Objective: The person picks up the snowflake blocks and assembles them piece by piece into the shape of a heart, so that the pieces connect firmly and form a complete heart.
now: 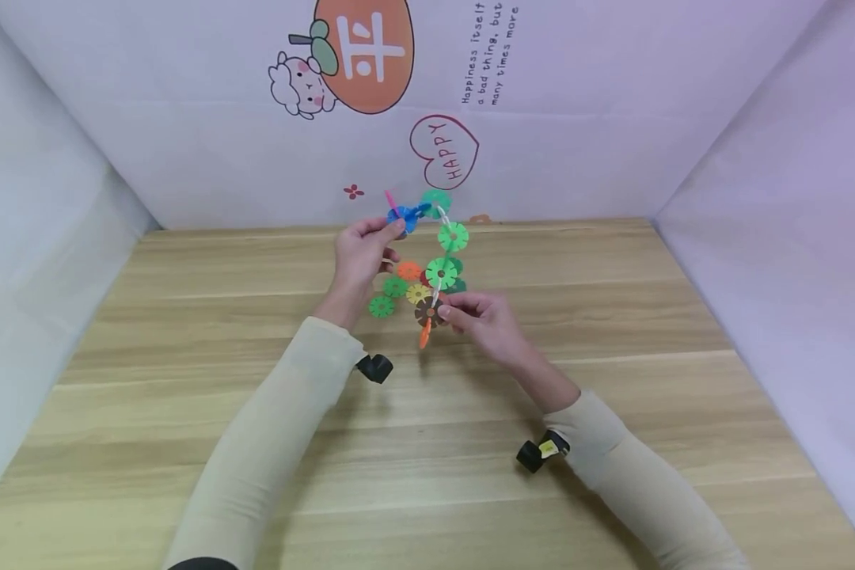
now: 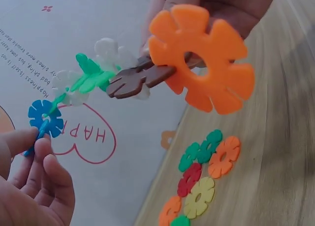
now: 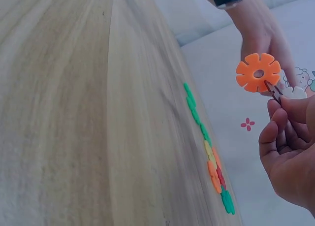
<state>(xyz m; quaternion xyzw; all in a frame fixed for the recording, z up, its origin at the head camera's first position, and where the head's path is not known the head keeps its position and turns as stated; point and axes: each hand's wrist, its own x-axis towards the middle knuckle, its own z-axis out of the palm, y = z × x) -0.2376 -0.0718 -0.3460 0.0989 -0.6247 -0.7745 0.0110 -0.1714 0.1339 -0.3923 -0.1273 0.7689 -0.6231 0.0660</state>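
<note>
A chain of notched plastic snowflake discs hangs in the air between both hands. My left hand (image 1: 359,252) pinches a blue disc (image 1: 403,218) at the chain's far end, where a pink disc (image 1: 391,203) also sticks out. Between thumb and fingers, my right hand (image 1: 486,323) grips the brown disc (image 1: 428,313) at the near end. An orange disc (image 2: 202,58) is joined to the brown one and stands out large in the left wrist view. Green discs (image 1: 453,237) and white ones (image 2: 110,51) link the middle.
Loose discs lie flat on the wooden table beneath the chain, among them a yellow disc (image 2: 199,197), a red disc (image 2: 189,179) and a green disc (image 1: 381,306). A printed white backdrop (image 1: 577,142) rises behind the table's far edge.
</note>
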